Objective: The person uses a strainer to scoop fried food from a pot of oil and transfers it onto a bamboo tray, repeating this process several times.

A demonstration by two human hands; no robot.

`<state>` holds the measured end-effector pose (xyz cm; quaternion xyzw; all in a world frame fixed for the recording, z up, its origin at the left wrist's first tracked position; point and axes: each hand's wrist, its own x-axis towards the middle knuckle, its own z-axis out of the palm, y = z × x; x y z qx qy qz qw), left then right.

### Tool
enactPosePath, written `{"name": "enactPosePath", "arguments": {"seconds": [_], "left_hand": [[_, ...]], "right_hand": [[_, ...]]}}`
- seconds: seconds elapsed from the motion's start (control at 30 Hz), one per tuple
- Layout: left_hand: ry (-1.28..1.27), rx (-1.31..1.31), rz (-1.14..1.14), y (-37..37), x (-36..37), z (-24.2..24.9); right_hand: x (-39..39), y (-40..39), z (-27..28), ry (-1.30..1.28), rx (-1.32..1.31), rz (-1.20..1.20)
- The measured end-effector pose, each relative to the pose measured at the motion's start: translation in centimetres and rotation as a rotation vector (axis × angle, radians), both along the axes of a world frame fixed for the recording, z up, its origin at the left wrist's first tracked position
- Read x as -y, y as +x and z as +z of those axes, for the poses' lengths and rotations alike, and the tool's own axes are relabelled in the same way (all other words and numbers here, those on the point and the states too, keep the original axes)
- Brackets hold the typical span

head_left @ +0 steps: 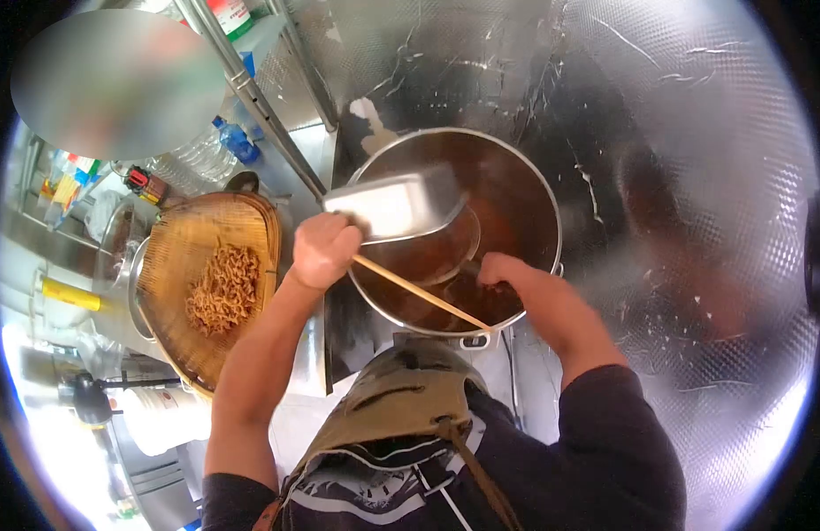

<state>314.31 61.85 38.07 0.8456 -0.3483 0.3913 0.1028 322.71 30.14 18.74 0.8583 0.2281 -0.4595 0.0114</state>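
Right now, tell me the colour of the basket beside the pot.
Tan woven basket; head view.

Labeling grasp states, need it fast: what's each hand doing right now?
Left hand: closed, holding a metal tray and a wooden stick over the pot.
Right hand: closed, reaching into the pot; what it grips cannot be told.

The person wears a dark, near-black T-shirt (605, 460) with short sleeves that end above the elbows, leaving both forearms bare. White printed lines and shapes run across the chest of the shirt. Over it hangs an olive-khaki apron (397, 403) of stiff cloth, its bib creased and folded, with a brown strap (481, 478) running down from the bib across the shirt. Both hands, the left hand (324, 250) and the right hand (501, 268), are bare, without gloves, rings or a watch.
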Motion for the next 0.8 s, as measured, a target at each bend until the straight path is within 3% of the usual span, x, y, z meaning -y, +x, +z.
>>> {"name": "enactPosePath", "arguments": {"seconds": [0.07,0.1,0.2,0.3,0.37,0.53,0.57,0.63,0.8], "left_hand": [[0.015,0.018,-0.059,0.8,0.5,0.0],[-0.015,0.019,0.020,1.7,-0.4,-0.9],[0.024,0.031,0.029,2.6,0.3,-0.6],[-0.027,0.045,0.081,2.8,0.4,0.1],[-0.045,0.066,0.147,3.5,0.3,0.2],[-0.311,0.019,0.422,1.8,-2.8,0.0],[-0.397,0.016,0.499,1.0,-3.4,-0.2],[-0.641,0.000,0.607,-1.0,-4.6,-0.3],[-1.015,-0.054,0.794,-7.4,-8.3,-0.3]], "right_hand": [[0.0,0.0,-1.9,-0.033,0.088,0.155],[0.2,0.8,-3.1,-0.058,0.157,0.236],[0.0,0.0,0.1,-0.025,-0.034,-0.121],[-0.5,-0.3,2.1,-0.033,-0.035,-0.022],[0.1,0.4,0.3,0.028,-0.031,-0.197],[0.0,0.2,-0.5,0.040,-0.056,-0.326],[0.0,0.2,0.0,0.114,-0.003,-0.127],[0.0,0.2,0.0,0.160,-0.017,-0.070],[0.8,0.0,3.1,0.079,-0.040,-0.310]]}}
